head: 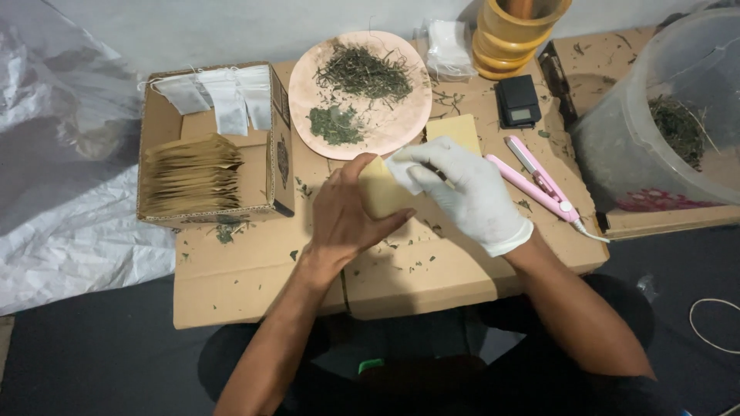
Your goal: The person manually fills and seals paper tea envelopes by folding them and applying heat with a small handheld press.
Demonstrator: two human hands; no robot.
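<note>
My bare left hand (348, 212) grips a small tan paper pouch (379, 189) over the flattened cardboard sheet (254, 270). My right hand (472, 192), in a white glove, pinches a small white filter bag (402, 171) at the pouch's top edge. A second tan pouch (455, 129) lies flat just beyond the hands. Behind it, a pink round plate (401, 115) carries a heap of long dried herb strands (364, 73) and a smaller heap of crushed green leaf (335, 125).
A cardboard box (279, 166) at left holds a stack of tan pouches (193, 176) and white filter bags (223, 96). A pink heat sealer (533, 179), a small black scale (517, 102), stacked yellow cups (515, 35) and a clear tub of dried herb (655, 115) stand at right.
</note>
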